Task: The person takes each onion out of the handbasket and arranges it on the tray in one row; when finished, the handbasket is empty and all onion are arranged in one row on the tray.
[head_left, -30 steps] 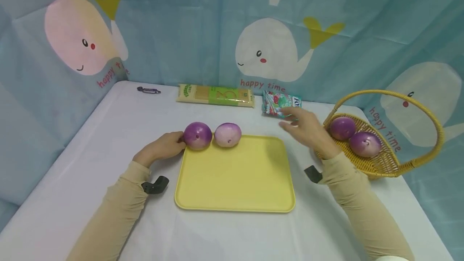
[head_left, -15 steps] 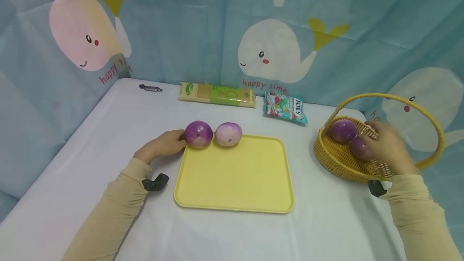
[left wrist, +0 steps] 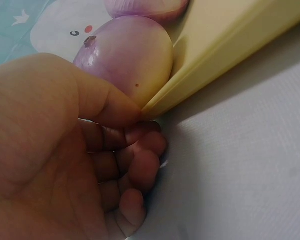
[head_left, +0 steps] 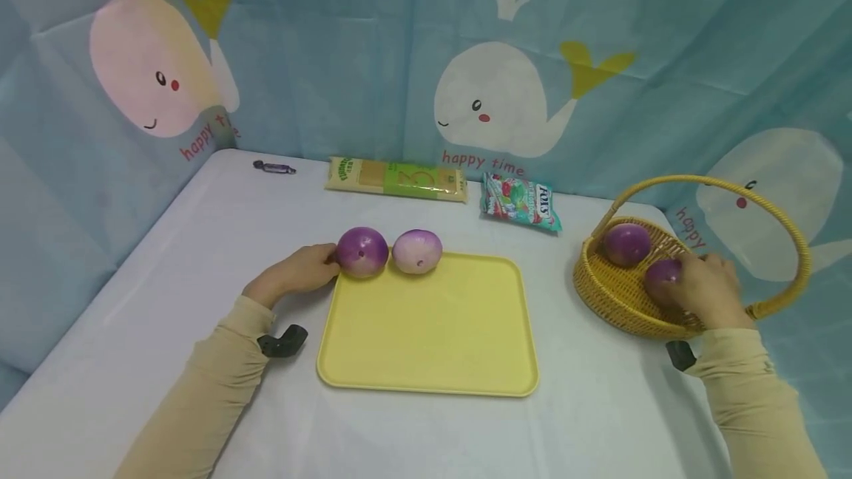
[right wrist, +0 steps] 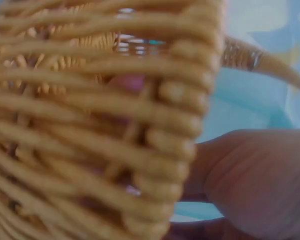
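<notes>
My left hand [head_left: 301, 270] pinches the back left corner of the yellow tray [head_left: 433, 331], thumb on top in the left wrist view. Right beside my thumb, a purple onion [head_left: 362, 252] sits on that corner. A paler onion [head_left: 417, 251] stands next to it at the tray's back edge. Over at the right, my right hand [head_left: 711, 289] reaches into the wicker basket [head_left: 615, 309] and grips an onion [head_left: 660, 281], partly covered by the fingers. Another onion [head_left: 627, 245] lies behind it in the basket. The basket's wall [right wrist: 89, 115] hides my right fingertips in the right wrist view.
A noodle packet [head_left: 399, 179] and a teal candy bag [head_left: 521, 202] lie along the table's back. A small wrapped candy [head_left: 274, 167] is at the back left. The basket's tall handle [head_left: 752, 194] arches behind my right hand. A printed blue curtain [head_left: 373, 58] surrounds the table.
My right hand has moved right from near the candy bag into the basket and lowered onto the nearer onion. The left hand stays at the tray's corner.
</notes>
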Demonstrator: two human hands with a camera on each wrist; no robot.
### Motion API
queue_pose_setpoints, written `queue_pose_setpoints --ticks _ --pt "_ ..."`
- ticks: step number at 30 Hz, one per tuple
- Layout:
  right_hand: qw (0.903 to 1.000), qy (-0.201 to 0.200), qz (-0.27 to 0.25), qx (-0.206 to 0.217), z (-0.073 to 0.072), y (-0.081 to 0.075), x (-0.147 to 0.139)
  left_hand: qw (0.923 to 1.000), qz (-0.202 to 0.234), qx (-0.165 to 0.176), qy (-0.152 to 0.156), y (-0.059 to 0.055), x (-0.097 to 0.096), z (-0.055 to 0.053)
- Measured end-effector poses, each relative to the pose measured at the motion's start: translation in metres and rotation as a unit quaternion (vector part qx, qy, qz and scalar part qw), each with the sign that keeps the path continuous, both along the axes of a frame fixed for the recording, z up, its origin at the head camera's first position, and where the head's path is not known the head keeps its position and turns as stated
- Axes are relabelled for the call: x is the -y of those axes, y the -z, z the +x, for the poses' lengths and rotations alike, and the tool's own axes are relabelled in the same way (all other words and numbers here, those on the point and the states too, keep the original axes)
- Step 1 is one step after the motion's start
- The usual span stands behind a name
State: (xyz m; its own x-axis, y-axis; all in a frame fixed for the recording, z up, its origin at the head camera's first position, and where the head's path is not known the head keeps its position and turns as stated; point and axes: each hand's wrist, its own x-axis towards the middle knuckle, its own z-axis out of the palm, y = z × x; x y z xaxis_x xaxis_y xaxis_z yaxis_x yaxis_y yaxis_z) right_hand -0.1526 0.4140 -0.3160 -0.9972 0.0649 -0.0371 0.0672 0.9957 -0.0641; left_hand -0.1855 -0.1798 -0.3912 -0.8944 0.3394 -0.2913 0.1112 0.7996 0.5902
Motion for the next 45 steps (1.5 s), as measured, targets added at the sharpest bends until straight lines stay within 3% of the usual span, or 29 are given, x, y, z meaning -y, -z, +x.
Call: queue_pose_setpoints --ticks 5,9,16,20,28,34,40,45 --pt "0.9992 0.040 0.004 0.010 0.004 -0.003 0.000 1.0000 0.002 0.001 -0.002 0.000 0.001 0.000" --pt "0.9984 0.049 -0.027 -0.008 0.011 -0.007 0.008 1.0000 0.003 0.004 0.002 0.001 0.001 0.000" --pt "0.9906 -0.009 -0.110 -0.080 0.019 -0.039 0.060 1.0000 0.003 0.000 0.003 -0.002 0.001 0.000" --pt "0.9835 -0.043 -0.154 -0.085 0.013 -0.045 0.099 1.0000 -0.001 -0.001 0.005 -0.004 0.003 -0.002" --pt "0.9762 -0.116 -0.181 -0.029 -0.017 -0.008 0.163 1.0000 -0.002 -0.001 0.008 0.000 0.005 -0.001" --pt "0.9674 -0.163 -0.194 0.003 -0.031 0.019 0.194 0.9999 0.000 -0.005 0.010 0.005 0.003 -0.001" --pt "0.9627 -0.172 -0.208 0.011 -0.038 0.028 0.210 0.9999 -0.003 -0.013 0.008 0.002 0.001 -0.001" --pt "0.9521 -0.191 -0.238 0.017 -0.043 0.030 0.223 0.9999 -0.007 -0.013 0.007 0.000 0.002 -0.001"
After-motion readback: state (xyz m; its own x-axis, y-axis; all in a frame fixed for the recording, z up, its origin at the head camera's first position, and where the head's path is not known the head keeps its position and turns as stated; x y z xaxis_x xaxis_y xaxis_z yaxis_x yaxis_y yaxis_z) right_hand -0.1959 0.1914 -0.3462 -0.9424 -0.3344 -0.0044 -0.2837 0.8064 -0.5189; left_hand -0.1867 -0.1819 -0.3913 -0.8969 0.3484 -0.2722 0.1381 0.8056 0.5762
